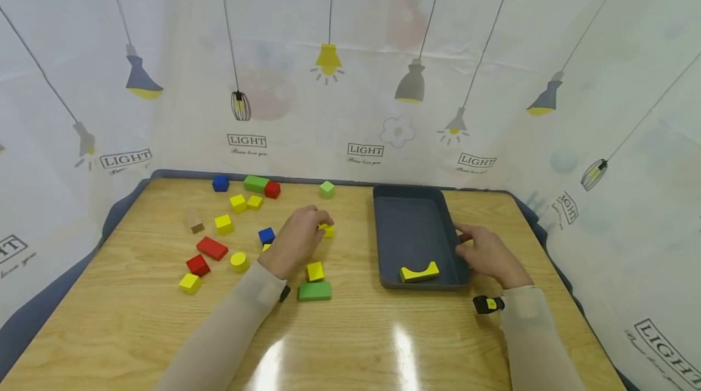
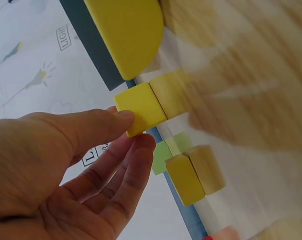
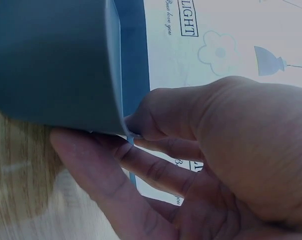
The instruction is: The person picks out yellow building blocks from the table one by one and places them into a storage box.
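My left hand (image 1: 301,236) pinches a yellow block (image 1: 326,230) between thumb and fingertips at mid-table. In the left wrist view the same yellow block (image 2: 143,107) stands on the shiny tabletop under the thumb. A larger yellow piece with a curved side (image 2: 128,37) shows beyond it. With thumb at the rim and fingers below, my right hand (image 1: 490,254) grips the right side of a dark grey tray (image 1: 408,227). One yellow arch block (image 1: 419,272) lies inside the tray by its near edge. In the right wrist view the tray wall (image 3: 56,65) fills the upper left.
Left of the tray lie several loose blocks, among them a red slab (image 1: 212,249), a yellow cylinder (image 1: 238,262) and a blue cube (image 1: 221,183). A green block (image 1: 314,291) sits nearer me, and a light green cube (image 1: 327,189) near the back edge. A printed curtain (image 1: 306,8) surrounds the table.
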Motion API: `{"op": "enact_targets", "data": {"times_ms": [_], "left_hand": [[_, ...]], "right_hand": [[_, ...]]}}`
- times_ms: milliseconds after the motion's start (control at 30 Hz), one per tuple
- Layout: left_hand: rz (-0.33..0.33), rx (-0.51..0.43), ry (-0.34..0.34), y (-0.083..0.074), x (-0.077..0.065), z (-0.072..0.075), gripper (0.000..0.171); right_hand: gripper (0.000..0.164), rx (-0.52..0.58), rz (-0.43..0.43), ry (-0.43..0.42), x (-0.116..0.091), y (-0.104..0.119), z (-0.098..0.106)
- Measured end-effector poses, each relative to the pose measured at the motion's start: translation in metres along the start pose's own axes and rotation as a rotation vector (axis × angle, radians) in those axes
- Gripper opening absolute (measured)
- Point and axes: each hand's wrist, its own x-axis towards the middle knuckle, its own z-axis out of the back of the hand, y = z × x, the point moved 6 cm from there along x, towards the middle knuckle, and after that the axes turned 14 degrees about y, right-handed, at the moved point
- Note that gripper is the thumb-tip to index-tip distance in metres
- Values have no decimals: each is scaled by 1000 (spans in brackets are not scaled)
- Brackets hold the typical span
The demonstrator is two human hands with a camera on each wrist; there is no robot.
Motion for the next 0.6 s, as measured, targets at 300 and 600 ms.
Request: {"op": "enact_targets", "data": {"times_ms": [300,600], "left_hand": [[-9,8,7,-3,-1,0,29],[-28,4,-29,-10,-3,5,27]], "right_hand": [[62,3,6,-9,-1,1,1],[62,14,2,4,-1,2,1]]}}
